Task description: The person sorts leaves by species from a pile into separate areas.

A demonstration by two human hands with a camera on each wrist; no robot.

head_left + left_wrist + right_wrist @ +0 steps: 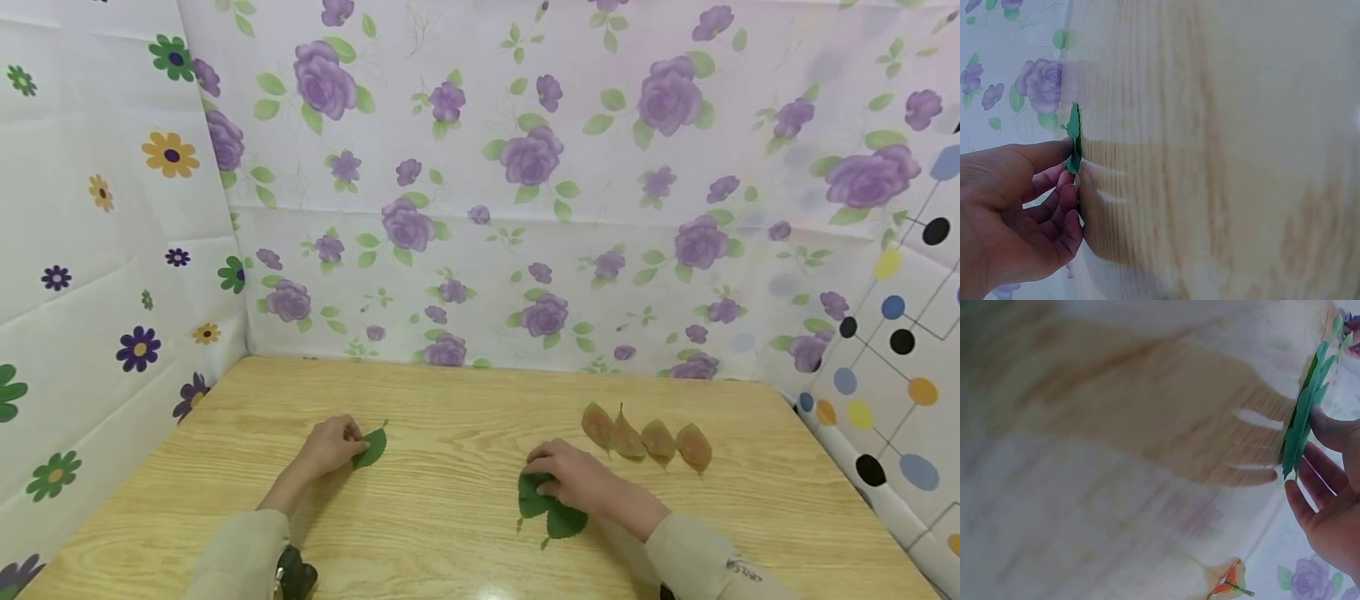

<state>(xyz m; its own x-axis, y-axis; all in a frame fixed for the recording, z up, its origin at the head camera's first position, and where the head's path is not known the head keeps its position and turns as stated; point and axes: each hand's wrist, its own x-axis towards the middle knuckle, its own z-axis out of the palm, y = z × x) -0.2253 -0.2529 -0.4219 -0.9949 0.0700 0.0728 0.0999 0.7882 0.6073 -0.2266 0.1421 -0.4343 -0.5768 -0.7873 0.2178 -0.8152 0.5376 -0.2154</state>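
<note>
At the left of the table, my left hand (333,444) pinches the edge of a green leaf (373,448), its stem pointing away from me. In the left wrist view the thumb presses on this leaf (1074,134), with the other fingers curled near the tabletop. My right hand (576,477) holds a green leaf (533,505) between thumb and fingers. Another green leaf (567,522) lies beside it, partly under the hand, stem toward me. Seen edge-on in the right wrist view, the green leaves (1305,412) overlap, so how many the fingers grip is unclear.
Several reddish-brown leaves with green edges (658,440) lie in a row on the wood-grain table (450,517), beyond my right hand. A purple-flowered cloth (480,275) hangs behind the table. Patterned sheets (97,333) stand along both sides.
</note>
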